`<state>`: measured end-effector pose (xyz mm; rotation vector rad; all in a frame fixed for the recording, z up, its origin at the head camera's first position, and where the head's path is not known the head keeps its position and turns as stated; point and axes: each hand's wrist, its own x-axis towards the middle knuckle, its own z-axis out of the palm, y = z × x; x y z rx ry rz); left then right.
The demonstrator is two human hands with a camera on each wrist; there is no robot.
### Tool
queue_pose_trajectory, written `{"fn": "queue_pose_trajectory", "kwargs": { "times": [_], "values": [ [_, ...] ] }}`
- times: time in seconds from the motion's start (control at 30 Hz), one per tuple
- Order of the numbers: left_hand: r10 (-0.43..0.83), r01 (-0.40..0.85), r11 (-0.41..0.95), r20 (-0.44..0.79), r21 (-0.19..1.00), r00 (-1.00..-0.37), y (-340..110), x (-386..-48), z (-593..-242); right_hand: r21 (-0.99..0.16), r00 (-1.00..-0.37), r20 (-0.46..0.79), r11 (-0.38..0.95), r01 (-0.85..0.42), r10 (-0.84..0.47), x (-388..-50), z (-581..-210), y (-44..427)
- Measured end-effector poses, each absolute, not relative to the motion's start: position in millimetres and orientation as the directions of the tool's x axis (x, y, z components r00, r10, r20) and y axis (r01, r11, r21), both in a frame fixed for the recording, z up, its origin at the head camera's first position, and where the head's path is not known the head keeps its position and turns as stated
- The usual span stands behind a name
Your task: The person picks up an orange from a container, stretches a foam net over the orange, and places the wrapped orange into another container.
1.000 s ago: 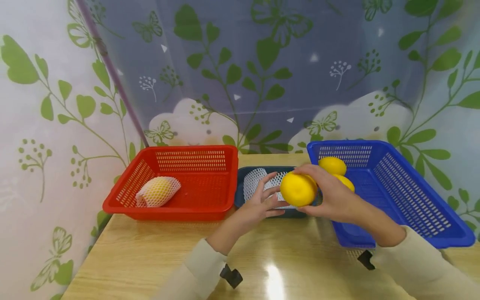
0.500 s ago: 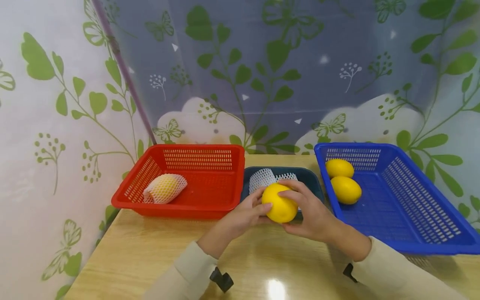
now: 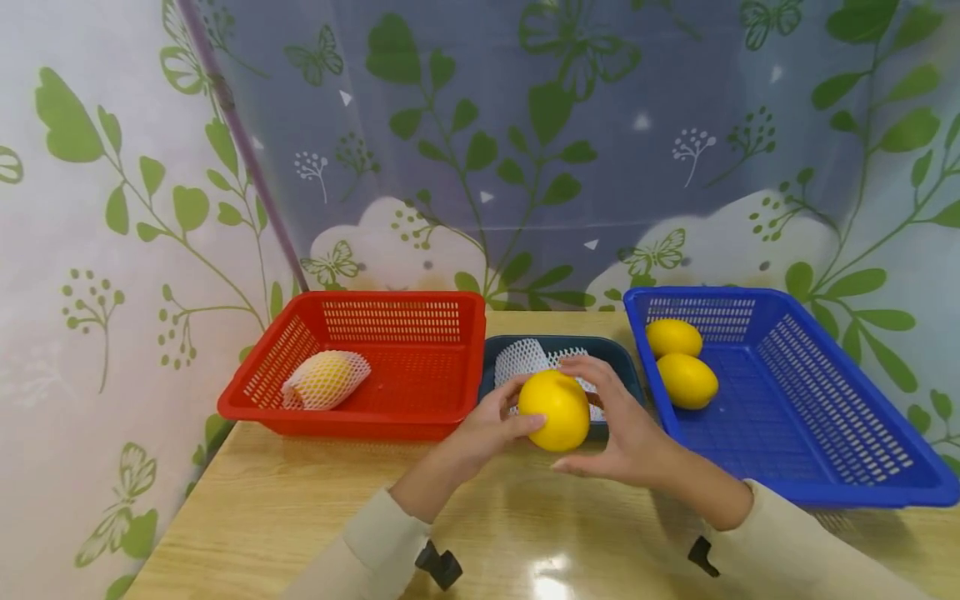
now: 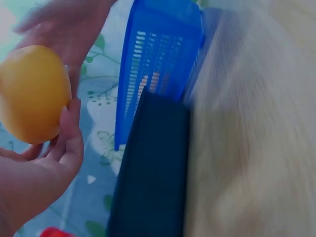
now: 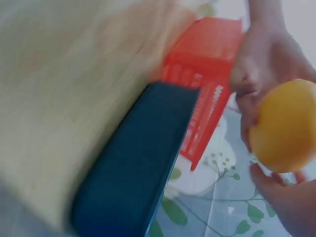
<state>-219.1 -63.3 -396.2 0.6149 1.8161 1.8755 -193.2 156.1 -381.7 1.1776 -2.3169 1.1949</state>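
Observation:
A yellow lemon (image 3: pixel 555 410) is held above the front of the dark green tray (image 3: pixel 622 360). My left hand (image 3: pixel 483 429) grips it from the left, thumb across its near side. Around its right side my right hand (image 3: pixel 626 433) is spread, with the thumb apart below and the fingers beside the fruit. In the left wrist view the lemon (image 4: pixel 34 94) sits in the left fingers, and the right hand is behind it. White foam nets (image 3: pixel 521 358) lie in the tray, partly hidden by the hands.
On the left stands a red basket (image 3: pixel 405 429) holding one yellow fruit in a foam net (image 3: pixel 326 380). To the right, a blue basket (image 3: pixel 780 417) contains two lemons (image 3: pixel 686 381) by its left wall. A patterned curtain hangs behind the wooden table (image 3: pixel 337 475).
The lemon has moved left from beside the blue basket, carried by the right hand into the left hand's grip. The right fingers have since loosened and spread away from it.

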Motion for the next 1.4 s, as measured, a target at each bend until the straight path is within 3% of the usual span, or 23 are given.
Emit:
{"fn": "queue_pose_trajectory", "kwargs": {
  "times": [0.1,0.17,0.33,0.5,0.67,0.8,0.9,0.97,1.07,1.13,1.23,1.3,1.4],
  "values": [
    [0.557,0.182,0.099,0.097,0.978,-0.825,-68.8,-215.5,-392.0,-0.824,-0.798,0.375,0.225,-0.520,-0.471,-185.2,-374.3,154.7],
    [0.536,0.341,0.192,0.193,0.920,-0.822,-72.8,-212.7,-388.3,-0.940,-0.859,0.227,0.126,-0.316,-0.459,-181.4,-369.2,153.2],
    [0.548,0.627,0.339,0.394,0.702,-0.738,-79.5,-207.5,-381.4,-1.000,-0.862,0.014,0.010,-0.021,-0.507,-178.2,-362.5,149.4],
    [0.611,0.725,0.343,0.444,0.598,-0.655,-79.4,-207.6,-384.7,-0.996,-0.875,-0.088,0.061,0.067,-0.475,-180.6,-365.7,145.9],
    [0.629,0.753,0.335,0.461,0.567,-0.627,-75.1,-210.0,-391.0,-0.990,-0.906,-0.136,0.092,0.108,-0.402,-182.0,-371.1,144.4],
    [0.638,0.725,0.355,0.414,0.590,-0.649,-75.8,-210.0,-391.4,-0.990,-0.914,-0.133,0.100,0.102,-0.383,-183.6,-373.6,144.0],
    [0.632,0.634,0.327,0.336,0.701,-0.698,-79.7,-209.4,-389.0,-0.990,-0.925,-0.109,0.119,0.070,-0.364,-183.7,-375.5,143.2],
    [0.617,0.521,0.240,0.286,0.819,-0.734,-83.5,-209.6,-387.0,-0.989,-0.939,-0.054,0.147,0.004,-0.341,-182.2,-378.6,142.5],
    [0.592,0.325,0.044,0.237,0.945,-0.770,-88.4,-209.9,-384.4,-0.956,-0.946,0.123,0.218,-0.194,-0.300,-178.3,-386.2,140.7],
    [0.591,0.246,-0.035,0.218,0.969,-0.776,-90.6,-209.1,-383.3,-0.892,-0.917,0.286,0.271,-0.361,-0.278,-175.5,-391.5,139.5],
    [0.615,0.244,-0.055,0.226,0.968,-0.756,-91.5,-205.9,-383.4,-0.758,-0.824,0.499,0.325,-0.565,-0.269,-172.3,-397.8,137.2],
    [0.631,0.276,-0.037,0.237,0.960,-0.739,-90.8,-203.2,-384.2,-0.691,-0.762,0.587,0.320,-0.648,-0.274,-171.1,-399.6,135.8],
    [0.632,0.325,-0.008,0.257,0.946,-0.731,-88.4,-200.9,-385.7,-0.654,-0.718,0.637,0.296,-0.696,-0.281,-170.1,-400.6,133.8]
  ]
}}
